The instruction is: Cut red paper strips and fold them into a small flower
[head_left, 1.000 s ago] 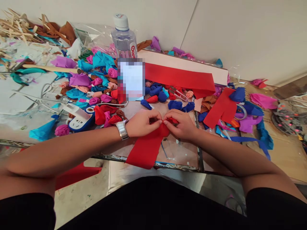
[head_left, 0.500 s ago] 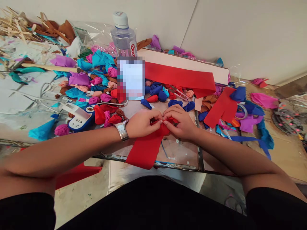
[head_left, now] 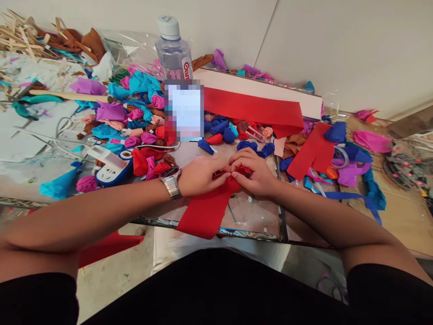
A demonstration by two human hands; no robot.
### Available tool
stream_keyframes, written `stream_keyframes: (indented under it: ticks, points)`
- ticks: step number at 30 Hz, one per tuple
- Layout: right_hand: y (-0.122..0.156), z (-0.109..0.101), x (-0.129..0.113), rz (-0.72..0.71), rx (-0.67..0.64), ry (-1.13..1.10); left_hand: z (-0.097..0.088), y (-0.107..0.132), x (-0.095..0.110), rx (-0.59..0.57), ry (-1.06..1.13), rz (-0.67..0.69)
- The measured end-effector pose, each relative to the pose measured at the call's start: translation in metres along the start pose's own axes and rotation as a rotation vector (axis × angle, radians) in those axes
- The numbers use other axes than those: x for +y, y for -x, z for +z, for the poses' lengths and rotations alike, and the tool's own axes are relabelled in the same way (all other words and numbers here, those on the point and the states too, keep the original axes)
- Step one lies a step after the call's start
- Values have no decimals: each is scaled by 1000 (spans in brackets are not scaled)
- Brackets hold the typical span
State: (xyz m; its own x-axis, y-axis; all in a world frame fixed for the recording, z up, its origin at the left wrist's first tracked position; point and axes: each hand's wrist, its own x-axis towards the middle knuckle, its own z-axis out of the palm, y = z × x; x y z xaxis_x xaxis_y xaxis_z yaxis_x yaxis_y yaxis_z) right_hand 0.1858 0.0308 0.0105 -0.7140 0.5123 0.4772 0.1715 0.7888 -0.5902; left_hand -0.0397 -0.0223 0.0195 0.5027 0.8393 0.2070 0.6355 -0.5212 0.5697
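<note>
A strip of red crepe paper point(head_left: 204, 214) runs from under my fingers down to the table's front edge, its lower end reaching that edge. My left hand point(head_left: 199, 177), with a metal watch on the wrist, pinches the upper end between thumb and fingers. Opposite it, my right hand point(head_left: 254, 172) pinches the same end, and the fingertips of both hands meet at a gathered spot. Folded red paper shows beneath the right fingers; the exact fold is partly hidden. Just beyond my hands lie several rolled blue paper buds point(head_left: 246, 146).
A capped water bottle point(head_left: 174, 52) stands behind a blurred phone-like screen point(head_left: 186, 113). Rolled paper flowers point(head_left: 111, 110) and a power strip point(head_left: 115, 169) crowd the left. More red strips lie at the back point(head_left: 253, 106) and right point(head_left: 313, 153). Wooden sticks point(head_left: 20, 36) pile far left.
Fingers of both hands have shifted slightly at the pinched end of the red paper. The strip and surrounding things stay where they were.
</note>
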Motion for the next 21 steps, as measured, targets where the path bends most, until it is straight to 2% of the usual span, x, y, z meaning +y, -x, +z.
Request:
stream_keyframes:
  ticks: [16, 21]
  points:
    - [-1, -1, 1, 6, 16, 17, -1, -1, -4, -10, 211, -59]
    - [0, -1, 2, 37, 42, -2, -1, -3, -6, -84, 359, -79]
